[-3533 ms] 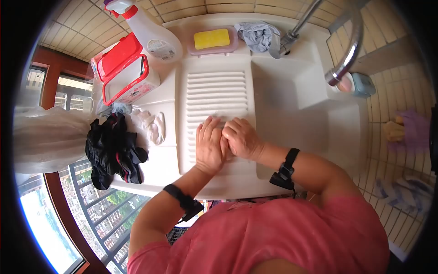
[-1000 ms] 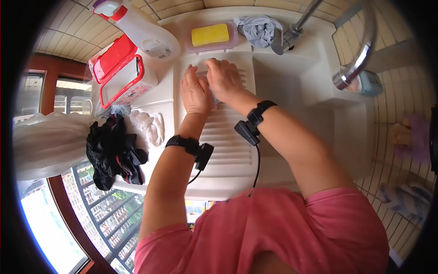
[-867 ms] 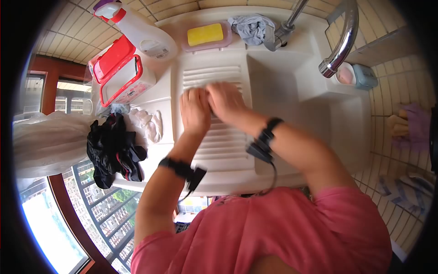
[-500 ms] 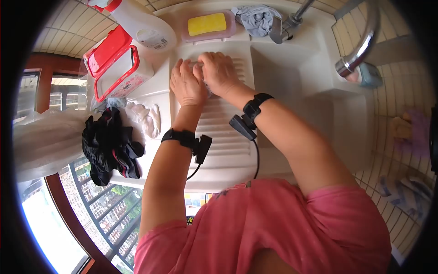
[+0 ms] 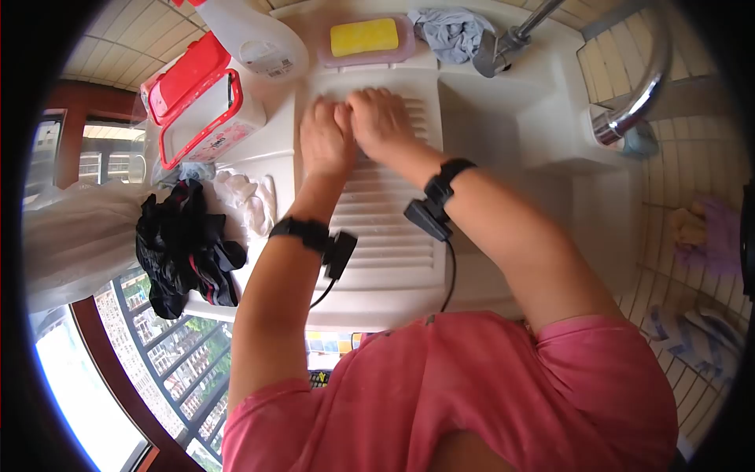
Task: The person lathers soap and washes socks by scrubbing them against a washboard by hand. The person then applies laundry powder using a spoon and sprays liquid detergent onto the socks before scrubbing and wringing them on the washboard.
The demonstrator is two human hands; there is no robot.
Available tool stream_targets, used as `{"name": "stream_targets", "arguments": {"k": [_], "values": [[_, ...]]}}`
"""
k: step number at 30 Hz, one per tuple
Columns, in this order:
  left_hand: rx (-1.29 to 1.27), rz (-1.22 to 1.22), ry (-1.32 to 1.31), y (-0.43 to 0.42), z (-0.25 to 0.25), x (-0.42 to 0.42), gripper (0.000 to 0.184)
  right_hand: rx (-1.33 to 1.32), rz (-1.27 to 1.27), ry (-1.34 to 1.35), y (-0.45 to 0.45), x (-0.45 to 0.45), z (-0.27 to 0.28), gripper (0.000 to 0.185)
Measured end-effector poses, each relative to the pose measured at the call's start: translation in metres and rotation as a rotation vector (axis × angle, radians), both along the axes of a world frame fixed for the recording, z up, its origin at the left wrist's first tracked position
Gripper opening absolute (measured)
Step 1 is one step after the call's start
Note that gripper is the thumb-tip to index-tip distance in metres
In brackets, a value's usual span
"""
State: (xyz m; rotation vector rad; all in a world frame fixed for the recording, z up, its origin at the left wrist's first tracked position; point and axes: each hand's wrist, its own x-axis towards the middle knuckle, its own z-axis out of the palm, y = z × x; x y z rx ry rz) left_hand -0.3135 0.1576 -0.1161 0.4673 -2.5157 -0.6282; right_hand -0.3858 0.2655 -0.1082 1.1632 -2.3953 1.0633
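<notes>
Side by side, my left hand (image 5: 325, 140) and my right hand (image 5: 381, 119) press down near the top of the ribbed washboard (image 5: 389, 228) built into the white sink counter. The fingers of both hands are curled and closed, thumbs nearly touching. Between and under them is a bunched grey cloth (image 5: 361, 155); only a small bit of it shows, and the hands cover the rest. A yellow sponge-like block (image 5: 363, 37) lies in a pale tray (image 5: 326, 53) just beyond my hands.
The sink basin (image 5: 511, 220) and metal faucet (image 5: 621, 122) are to the right. A grey rag (image 5: 456, 33) lies behind. On the left stand a white bottle (image 5: 267, 47) and a red-lidded box (image 5: 208, 130); black clothing (image 5: 185, 244) and white cloth (image 5: 248, 200) lie nearer.
Both hands have shifted slightly and the fingers curl in more tightly. Less of the grey cloth shows between them. The whole view has tilted a little.
</notes>
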Motion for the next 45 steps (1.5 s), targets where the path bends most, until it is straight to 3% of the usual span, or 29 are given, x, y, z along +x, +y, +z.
{"name": "stream_targets", "arguments": {"k": [3, 5, 7, 11, 12, 15, 16, 18, 20, 22, 23, 24, 25, 26, 27, 29, 30, 32, 34, 37, 39, 42, 44, 45], "values": [[0.222, -0.185, 0.015, 0.037, 0.025, 0.066, 0.029, -0.004, 0.177, -0.068, 0.048, 0.044, 0.007, 0.008], [0.053, -0.335, -0.016, 0.063, 0.027, 0.109, 0.034, 0.01, 0.294, -0.056, 0.089, 0.078, 0.016, 0.007], [-0.01, -0.273, 0.051, 0.055, 0.022, 0.081, 0.035, 0.038, 0.332, -0.091, 0.071, 0.056, -0.003, 0.007], [-0.12, -0.02, 0.052, 0.0, 0.006, -0.005, 0.029, -0.021, 0.094, -0.053, -0.006, -0.015, 0.008, 0.01], [-0.022, 0.014, 0.033, -0.004, 0.001, -0.014, 0.023, -0.038, 0.088, -0.04, -0.01, -0.021, 0.01, 0.01], [0.089, -0.009, -0.081, 0.013, 0.016, 0.006, 0.024, -0.099, 0.005, -0.173, 0.008, -0.006, -0.001, 0.012], [0.224, -0.06, -0.098, 0.025, 0.035, 0.023, 0.024, -0.09, 0.106, -0.195, 0.023, 0.005, 0.001, 0.015], [0.187, -0.096, -0.075, 0.039, 0.039, 0.059, 0.022, -0.09, 0.199, -0.231, 0.062, 0.029, 0.002, 0.018], [0.245, -0.095, -0.038, 0.036, 0.029, 0.069, 0.02, -0.315, 0.337, -0.608, 0.111, 0.036, 0.003, 0.026], [0.522, -0.017, -0.055, 0.039, 0.034, 0.069, 0.021, -0.497, 0.164, -0.87, 0.156, 0.01, -0.028, 0.026], [0.71, 0.038, -0.068, 0.047, 0.046, 0.067, 0.023, -0.443, 0.026, -0.926, 0.181, -0.011, -0.05, 0.025], [0.474, 0.006, -0.105, 0.049, 0.046, 0.06, 0.025, -0.514, -0.03, -1.062, 0.207, -0.029, -0.093, 0.031], [0.238, -0.026, -0.134, 0.051, 0.046, 0.052, 0.028, -0.261, -0.148, -1.04, 0.237, -0.037, -0.096, 0.034], [0.214, 0.068, -0.216, 0.062, 0.047, 0.045, 0.038, -0.082, -0.271, -0.995, 0.262, -0.04, -0.109, 0.036], [0.21, 0.073, -0.219, 0.072, 0.05, 0.042, 0.038, -0.083, -0.265, -0.999, 0.277, -0.04, -0.129, 0.036], [-0.063, 0.093, -0.313, 0.086, 0.053, 0.039, 0.047, -0.33, -0.619, -1.166, 0.291, -0.04, -0.16, 0.034], [-0.082, 0.11, -0.298, 0.085, 0.045, 0.036, 0.05, -0.328, -0.615, -1.171, 0.293, -0.035, -0.154, 0.034], [-0.081, 0.118, -0.311, 0.084, 0.042, 0.03, 0.049, -0.693, -0.185, -1.87, 0.288, -0.028, -0.127, 0.034], [-0.07, 0.13, -0.329, 0.085, 0.04, 0.031, 0.047, -0.812, 0.147, -2.173, 0.247, -0.031, -0.111, 0.036], [-0.082, 0.134, -0.325, 0.087, 0.04, 0.029, 0.046, -0.71, 0.705, -2.179, 0.183, -0.003, 0.02, 0.038], [-0.124, 0.138, -0.335, 0.083, 0.035, 0.031, 0.044, -0.615, 0.743, -2.058, 0.166, 0.001, 0.039, 0.043], [-0.132, 0.123, -0.291, 0.084, 0.035, 0.035, 0.044, -0.6, 0.327, -1.819, 0.167, -0.006, 0.027, 0.034], [-0.14, 0.141, -0.276, 0.086, 0.036, 0.035, 0.044, -0.503, -0.086, -1.388, 0.189, -0.021, -0.02, 0.024], [-0.14, 0.132, -0.253, 0.085, 0.034, 0.034, 0.044, -0.428, -0.22, -1.156, 0.21, -0.032, -0.07, 0.021]]}}
